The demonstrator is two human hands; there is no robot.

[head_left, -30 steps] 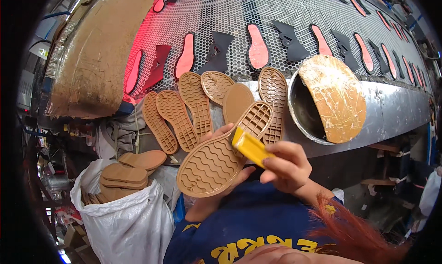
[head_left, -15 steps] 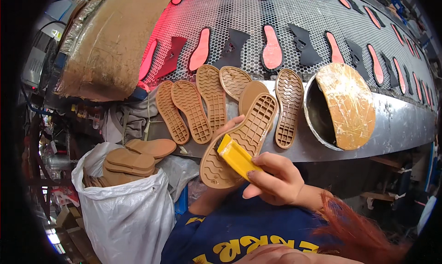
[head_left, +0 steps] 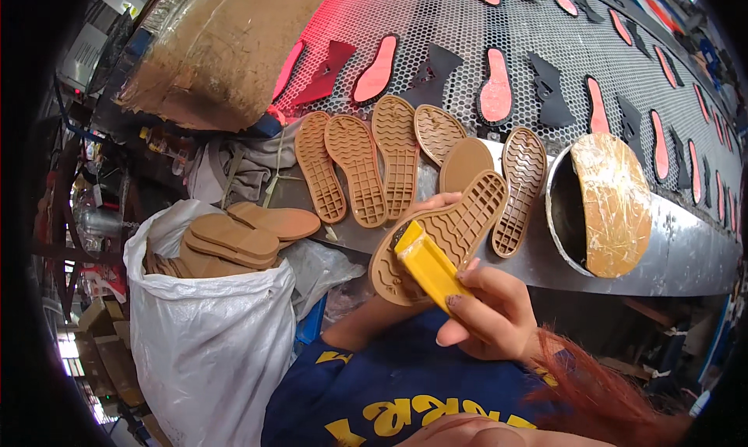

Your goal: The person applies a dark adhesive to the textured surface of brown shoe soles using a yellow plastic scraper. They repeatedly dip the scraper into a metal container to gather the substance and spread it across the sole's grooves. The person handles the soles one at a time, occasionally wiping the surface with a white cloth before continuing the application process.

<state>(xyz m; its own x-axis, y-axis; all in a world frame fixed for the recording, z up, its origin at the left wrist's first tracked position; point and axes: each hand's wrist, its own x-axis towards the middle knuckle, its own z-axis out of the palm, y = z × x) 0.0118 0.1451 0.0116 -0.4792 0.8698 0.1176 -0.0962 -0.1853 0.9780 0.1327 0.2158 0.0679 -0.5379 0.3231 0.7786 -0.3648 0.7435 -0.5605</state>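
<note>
A tan rubber shoe sole (head_left: 467, 221), its patterned face up, lies tilted in my left hand (head_left: 438, 203). The fingers of that hand show past the sole's far edge, while the rest is hidden under it. My right hand (head_left: 499, 311) is closed round a flat yellow brush (head_left: 430, 264). Its far end rests on or just over the wavy front part of the sole; the bristles are mostly hidden. Beyond, several more tan soles (head_left: 354, 170) lie on the metal ledge, most with tread up, and one smooth sole (head_left: 467, 163) sits partly behind the held one.
A white sack (head_left: 210, 322) of soles stands at the left. On the ledge at the right is a round pot (head_left: 565, 213), half covered by a taped cardboard lid (head_left: 615, 205). Pink-faced insoles (head_left: 496, 89) and black upper pieces (head_left: 551, 93) lie on a perforated conveyor belt (head_left: 460, 26).
The whole view has shifted, so the bench and soles sit further right. Both hands keep their holds, and the brush stays at the front part of the sole.
</note>
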